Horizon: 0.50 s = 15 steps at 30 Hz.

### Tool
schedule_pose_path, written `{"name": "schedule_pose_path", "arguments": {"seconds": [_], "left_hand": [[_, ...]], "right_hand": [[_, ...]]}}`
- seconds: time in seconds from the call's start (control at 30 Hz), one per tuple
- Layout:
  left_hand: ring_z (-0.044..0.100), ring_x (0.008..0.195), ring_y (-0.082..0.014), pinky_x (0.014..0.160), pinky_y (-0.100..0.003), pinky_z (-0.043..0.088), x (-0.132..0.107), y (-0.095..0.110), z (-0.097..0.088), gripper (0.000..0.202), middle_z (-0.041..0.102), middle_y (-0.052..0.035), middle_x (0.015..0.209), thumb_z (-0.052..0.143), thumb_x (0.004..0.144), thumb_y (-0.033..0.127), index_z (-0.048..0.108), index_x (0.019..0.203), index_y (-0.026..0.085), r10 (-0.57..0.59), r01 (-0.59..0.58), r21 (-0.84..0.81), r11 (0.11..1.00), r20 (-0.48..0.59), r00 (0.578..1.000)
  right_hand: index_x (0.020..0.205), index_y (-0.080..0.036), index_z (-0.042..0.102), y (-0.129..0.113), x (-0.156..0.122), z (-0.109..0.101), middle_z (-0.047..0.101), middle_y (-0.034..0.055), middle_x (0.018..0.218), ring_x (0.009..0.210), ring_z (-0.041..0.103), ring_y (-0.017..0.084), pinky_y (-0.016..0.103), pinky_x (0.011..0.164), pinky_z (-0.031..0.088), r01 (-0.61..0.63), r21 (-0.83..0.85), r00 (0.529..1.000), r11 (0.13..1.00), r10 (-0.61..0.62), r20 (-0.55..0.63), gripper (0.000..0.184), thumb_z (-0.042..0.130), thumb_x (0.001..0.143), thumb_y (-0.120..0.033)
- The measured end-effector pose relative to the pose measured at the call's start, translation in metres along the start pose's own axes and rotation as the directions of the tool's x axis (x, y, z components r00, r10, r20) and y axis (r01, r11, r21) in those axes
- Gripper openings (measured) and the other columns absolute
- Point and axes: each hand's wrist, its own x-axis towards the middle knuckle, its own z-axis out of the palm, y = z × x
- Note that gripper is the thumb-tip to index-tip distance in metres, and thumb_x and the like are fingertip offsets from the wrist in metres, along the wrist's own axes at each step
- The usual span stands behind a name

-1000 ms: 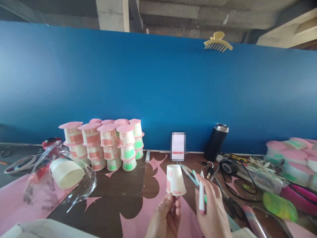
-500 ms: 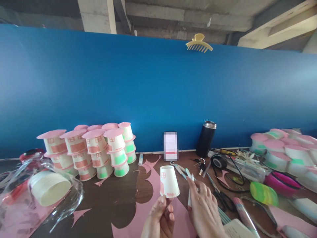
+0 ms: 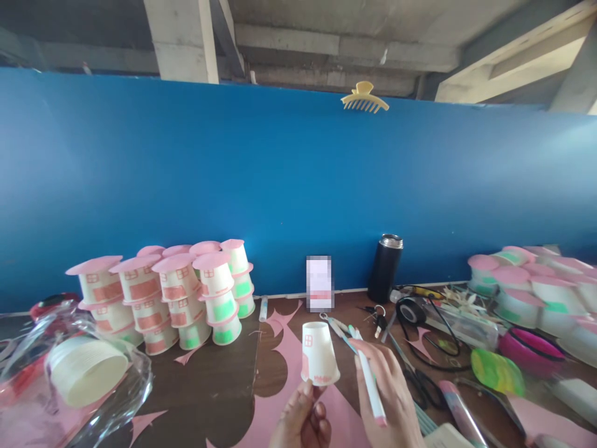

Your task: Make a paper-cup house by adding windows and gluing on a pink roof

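My left hand [image 3: 303,414] grips a white paper cup [image 3: 319,353] by its rim, between thumb and fingers. The cup is upside down, with a red window, part of a red door and small red marks near the rim drawn on it. Just right of it, my right hand [image 3: 389,392] is closed around a white marker pen [image 3: 372,389], whose pink end points down toward me. The marker stays apart from the cup. Beneath both hands lies a pink paper sheet [image 3: 273,404] with round cut-outs.
Stacked decorated cups [image 3: 177,292] stand at left, beside a plastic bag holding nested cups [image 3: 88,373]. A black flask [image 3: 386,267], keys [image 3: 380,320], scissors [image 3: 422,382] and a pink roll [image 3: 532,348] lie to the right. More cups [image 3: 517,305] sit far right, before a blue partition [image 3: 280,174].
The marker in my right hand has swung round, so its pink end now points toward me over the hand. My left hand still holds the cup. The view has tilted up slightly.
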Motion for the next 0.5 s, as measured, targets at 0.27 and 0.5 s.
{"name": "schedule_pose_path", "arguments": {"seconds": [0.27,0.5], "left_hand": [[0.060,0.048,-0.0051,0.044,-0.012,0.049,-0.001,0.002,0.002,0.011,0.072,-0.0049,0.081,0.070,0.079,0.006,0.063,0.084,0.013,0.041,-0.041,0.015,0.999,0.014,0.999],[0.062,0.051,-0.0063,0.045,-0.013,0.048,0.001,0.004,0.004,0.023,0.073,-0.0041,0.083,0.081,0.070,0.013,0.066,0.087,0.015,0.143,-0.143,0.065,0.988,0.012,0.990]], "right_hand": [[0.116,-0.022,0.056,-0.010,-0.002,-0.003,0.070,0.0021,0.081,0.063,0.069,0.015,0.024,0.060,0.057,-0.041,0.254,0.999,0.966,0.047,-0.018,0.023,0.042,0.098,-0.025],[0.090,-0.025,0.056,-0.025,0.001,-0.015,0.065,-0.0032,0.062,0.049,0.064,0.014,0.021,0.051,0.050,0.220,0.231,0.956,0.948,-0.257,0.143,0.008,0.050,0.090,-0.021]]}}
